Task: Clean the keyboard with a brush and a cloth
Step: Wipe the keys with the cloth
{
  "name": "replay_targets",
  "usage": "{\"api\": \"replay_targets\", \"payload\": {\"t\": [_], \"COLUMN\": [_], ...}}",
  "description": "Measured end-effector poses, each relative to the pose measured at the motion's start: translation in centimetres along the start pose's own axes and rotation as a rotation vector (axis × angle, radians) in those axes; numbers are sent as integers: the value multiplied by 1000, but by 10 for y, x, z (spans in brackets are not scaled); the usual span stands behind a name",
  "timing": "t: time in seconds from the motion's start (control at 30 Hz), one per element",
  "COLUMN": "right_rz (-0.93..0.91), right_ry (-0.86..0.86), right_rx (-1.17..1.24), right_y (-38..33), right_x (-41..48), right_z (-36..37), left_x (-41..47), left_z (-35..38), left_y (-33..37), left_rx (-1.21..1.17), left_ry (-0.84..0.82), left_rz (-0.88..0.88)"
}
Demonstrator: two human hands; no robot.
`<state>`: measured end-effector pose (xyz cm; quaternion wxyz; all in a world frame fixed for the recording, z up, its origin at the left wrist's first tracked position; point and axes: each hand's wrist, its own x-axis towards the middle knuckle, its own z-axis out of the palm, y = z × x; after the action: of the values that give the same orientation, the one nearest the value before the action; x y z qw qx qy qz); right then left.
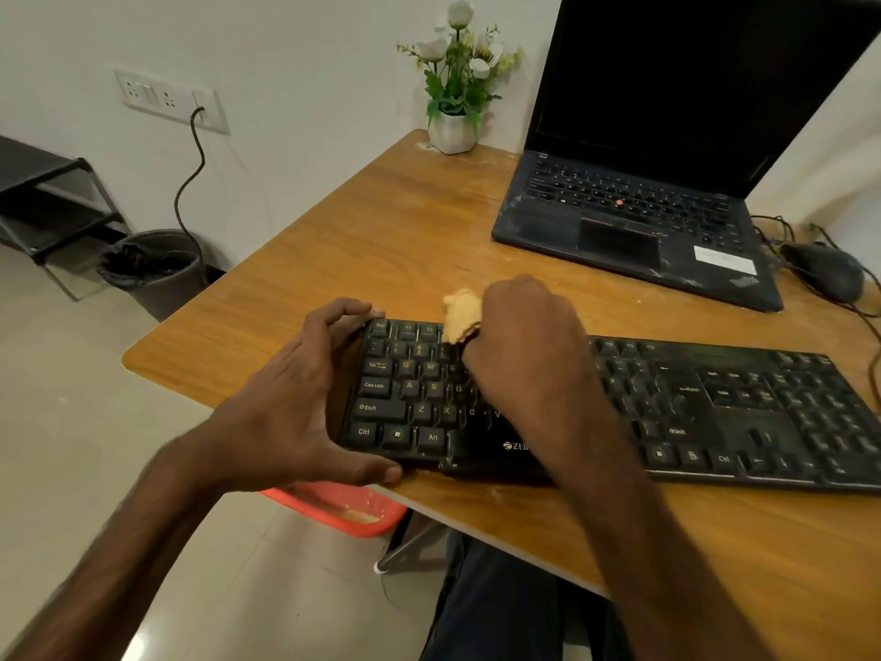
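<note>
My right hand (519,336) is balled round the yellowish cloth (461,311), pressing it onto the keys at centre frame, near the function row. My left hand (295,398) clamps the left end of the keyboard (715,403), thumb on the front edge, fingers hooked over the back. It lies along the table (381,240) edge, running off right. I judge this the wiping step; no brush in sight. Next I'd drag the cloth rightward, board pinned
</note>
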<state>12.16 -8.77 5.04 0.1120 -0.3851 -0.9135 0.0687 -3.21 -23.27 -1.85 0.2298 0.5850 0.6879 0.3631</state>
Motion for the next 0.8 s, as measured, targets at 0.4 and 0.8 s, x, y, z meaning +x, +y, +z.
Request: {"api": "replay_targets", "payload": {"t": [0.4, 0.8], "right_rz": [-174, -556], "right_ry": [40, 2], "right_rx": [98, 145], "right_y": [-30, -30], "right_x": [13, -57], "right_z": [5, 25], "left_x": [-2, -1], "left_z": [1, 2], "left_y": [6, 2], "left_rx": [-113, -65], "left_ry": [24, 44], "left_rz": [-30, 23]}}
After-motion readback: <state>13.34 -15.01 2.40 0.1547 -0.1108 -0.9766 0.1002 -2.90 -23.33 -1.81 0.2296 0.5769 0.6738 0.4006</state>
